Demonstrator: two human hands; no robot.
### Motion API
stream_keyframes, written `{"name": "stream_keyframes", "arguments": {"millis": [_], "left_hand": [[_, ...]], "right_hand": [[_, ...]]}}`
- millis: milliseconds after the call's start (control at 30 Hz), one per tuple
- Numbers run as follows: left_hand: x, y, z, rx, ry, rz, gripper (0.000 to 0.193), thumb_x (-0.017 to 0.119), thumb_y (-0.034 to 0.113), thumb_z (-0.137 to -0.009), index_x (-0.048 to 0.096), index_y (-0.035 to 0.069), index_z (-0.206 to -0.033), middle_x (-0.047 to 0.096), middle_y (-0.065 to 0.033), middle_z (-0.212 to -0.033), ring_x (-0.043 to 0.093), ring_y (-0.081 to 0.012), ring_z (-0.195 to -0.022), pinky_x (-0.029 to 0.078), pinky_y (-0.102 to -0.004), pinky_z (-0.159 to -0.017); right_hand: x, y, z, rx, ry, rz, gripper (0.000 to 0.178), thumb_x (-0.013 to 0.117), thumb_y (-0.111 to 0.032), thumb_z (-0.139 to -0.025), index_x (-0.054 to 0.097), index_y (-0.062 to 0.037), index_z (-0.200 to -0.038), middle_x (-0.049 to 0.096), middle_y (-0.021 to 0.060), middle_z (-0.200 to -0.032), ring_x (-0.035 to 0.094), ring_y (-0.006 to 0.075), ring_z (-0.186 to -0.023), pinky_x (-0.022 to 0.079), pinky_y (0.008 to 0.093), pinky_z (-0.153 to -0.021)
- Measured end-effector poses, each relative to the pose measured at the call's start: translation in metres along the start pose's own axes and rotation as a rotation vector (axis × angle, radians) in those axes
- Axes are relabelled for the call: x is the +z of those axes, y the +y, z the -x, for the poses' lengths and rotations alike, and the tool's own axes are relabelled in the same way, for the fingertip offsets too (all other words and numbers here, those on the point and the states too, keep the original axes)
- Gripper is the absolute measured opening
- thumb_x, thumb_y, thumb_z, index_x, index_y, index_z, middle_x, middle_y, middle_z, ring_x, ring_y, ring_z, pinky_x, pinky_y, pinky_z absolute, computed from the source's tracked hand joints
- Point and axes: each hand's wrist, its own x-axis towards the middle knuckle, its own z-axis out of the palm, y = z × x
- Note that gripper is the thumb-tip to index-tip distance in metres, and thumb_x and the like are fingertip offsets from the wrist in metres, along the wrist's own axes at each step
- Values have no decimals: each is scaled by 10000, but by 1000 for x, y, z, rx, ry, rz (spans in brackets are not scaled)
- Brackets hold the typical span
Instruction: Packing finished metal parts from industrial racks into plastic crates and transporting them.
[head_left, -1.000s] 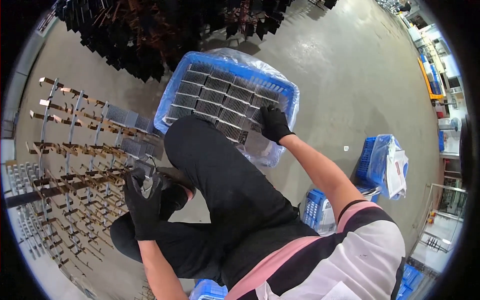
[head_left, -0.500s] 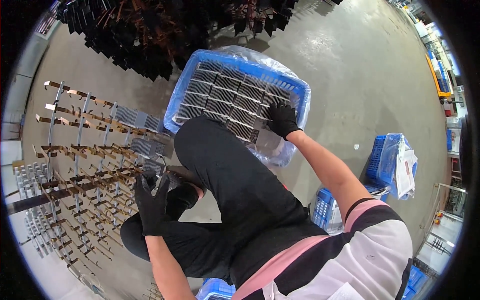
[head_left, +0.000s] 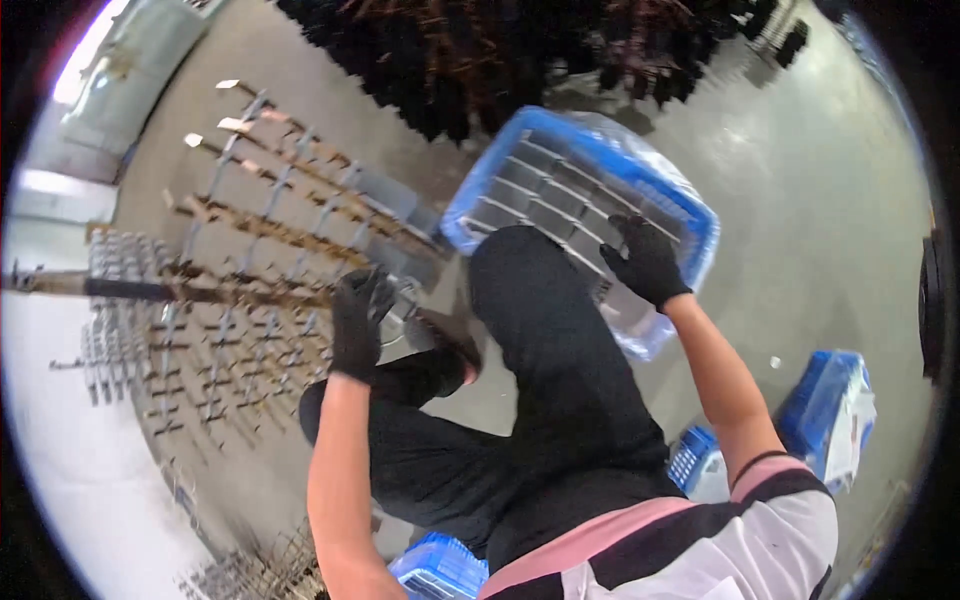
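Observation:
My right hand, in a black glove, is over the right side of a blue crate lined with clear plastic. Its fingers are apart and I see nothing held in them. Rows of grey finned metal blocks fill much of the crate. My left hand, gloved in black too, is at the right edge of a hanging rack with many metal hooks. Motion smears its fingers, so whether they hold anything is unclear. Grey blocks are on the rack's upper right part, near the crate.
Large dark clusters of black plates stand beyond the crate. Blue crates with plastic sit at the right, and another blue crate is below my legs. My bent knee overlaps the crate's near edge.
The whole view has swung, so crate and rack appear farther right. My right hand has shifted left over the blocks, its fingers more spread. My left hand remains by the rack.

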Motion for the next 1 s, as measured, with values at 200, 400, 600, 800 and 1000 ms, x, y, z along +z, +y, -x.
{"name": "stream_keyframes", "arguments": {"millis": [200,400,600,800,1000], "left_hand": [[11,-4,-62,260,5,-726,339,656,358,-866,602,55,-1007,631,-64,-930,600,-234,-793,513,-407,-699],[54,-5,-125,-392,229,-613,311,779,259,-756,576,33,-819,553,-64,-722,531,-173,-628,445,-327,-557],[28,-31,-162,-160,254,-881,557,699,541,-742,685,-13,-806,665,-187,-775,646,-312,-781,482,-405,-731],[32,-39,-175,-291,584,-807,806,766,590,-619,632,-76,-1052,617,-275,-1117,585,-329,-1094,472,-401,-884],[80,-35,-157,-300,639,-760,666,823,294,-660,563,-77,-1149,656,-164,-978,615,-275,-826,473,-409,-753]], "right_hand": [[-79,-160,-43,-171,131,-519,395,632,-246,-841,586,-35,-1172,608,220,-1058,589,378,-945,460,432,-838],[-36,-191,-31,-375,35,-421,379,679,-220,-778,621,-60,-1117,604,147,-1032,587,310,-927,453,423,-834],[-24,-196,-35,-338,82,-383,380,694,-225,-752,634,-81,-1099,609,115,-1039,589,290,-920,449,429,-830],[-23,-200,-40,-352,29,-416,397,665,-234,-761,616,-86,-1127,605,135,-1094,589,314,-956,447,434,-850],[-18,-191,-37,-339,76,-434,416,652,-252,-764,609,-84,-1142,598,159,-1122,587,337,-967,447,447,-847]]}}
